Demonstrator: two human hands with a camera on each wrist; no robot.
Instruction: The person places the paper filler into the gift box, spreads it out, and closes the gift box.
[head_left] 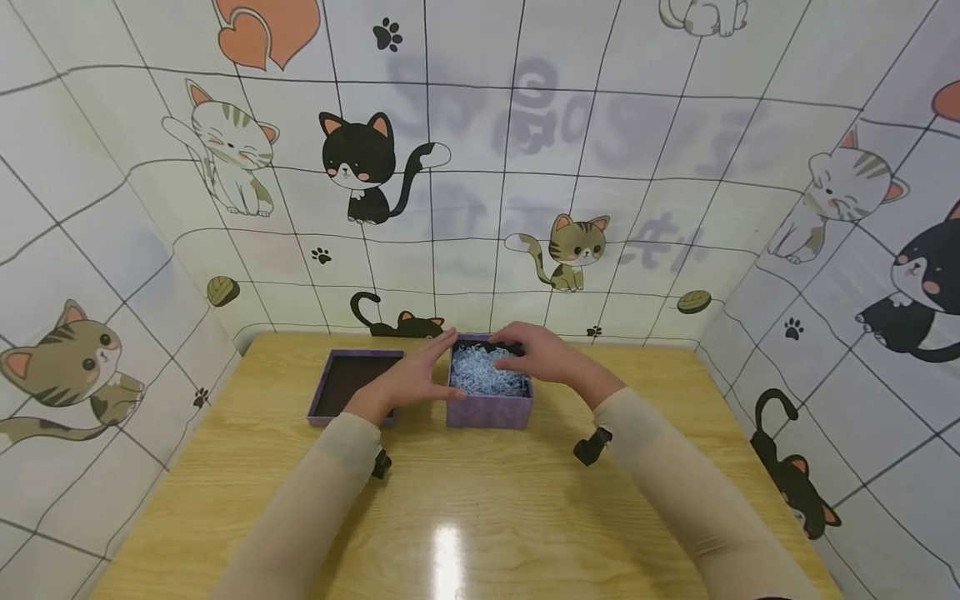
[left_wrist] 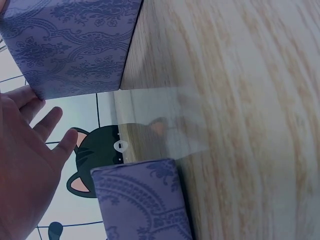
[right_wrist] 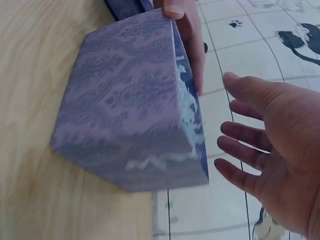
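Note:
A purple patterned box (head_left: 490, 412) stands near the table's far edge, filled with pale blue shredded paper (head_left: 483, 372). My left hand (head_left: 405, 379) spreads along the box's left side, thumb at its near corner and fingers fairly straight. In the right wrist view, that thumb touches the top corner of the box (right_wrist: 120, 95). My right hand (head_left: 542, 354) hovers over the box's right part, fingers loosely bent. Nothing shows in its grasp in the right wrist view. A strand of paper (right_wrist: 147, 162) clings to the box's outer wall.
Left of the box lies its lid (head_left: 360, 377), dark inside facing up, partly behind my left hand. The wooden table (head_left: 480, 492) extends toward me. A cat-print wall covering (head_left: 480, 192) rises right behind the table's far edge and along both sides.

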